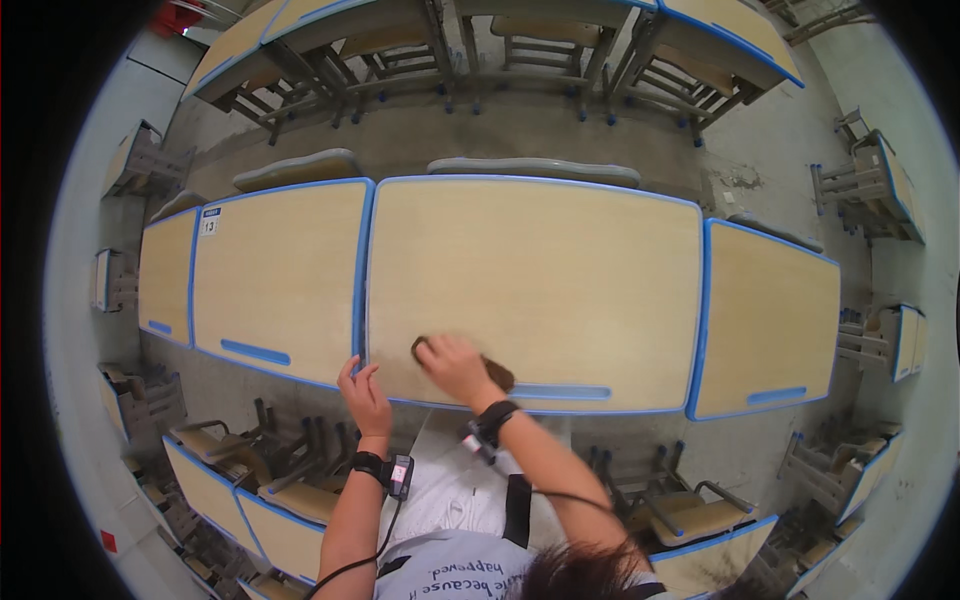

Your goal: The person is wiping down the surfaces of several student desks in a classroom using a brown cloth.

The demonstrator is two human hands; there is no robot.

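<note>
A dark brown cloth or pad (497, 373) lies on the wood-grain top of a blue-edged school desk (540, 277), near its front left part. My right hand (454, 367) is closed over it, pressing it flat against the desktop; the brown thing shows on both sides of the hand, and its exact kind cannot be told. My left hand (365, 397) is at the desk's front left corner, by the gap to the neighbouring desk, with its fingers partly curled and apart and nothing in them. Both wrists wear black straps with small cabled devices.
Another blue-edged desk (281, 277) adjoins on the left, bearing a numbered sticker. To the right stands a further desk (769, 322). Chair backs (532, 169) rise just behind the desks. Across an aisle is a row of desks with chairs (551, 34); more furniture stands behind me.
</note>
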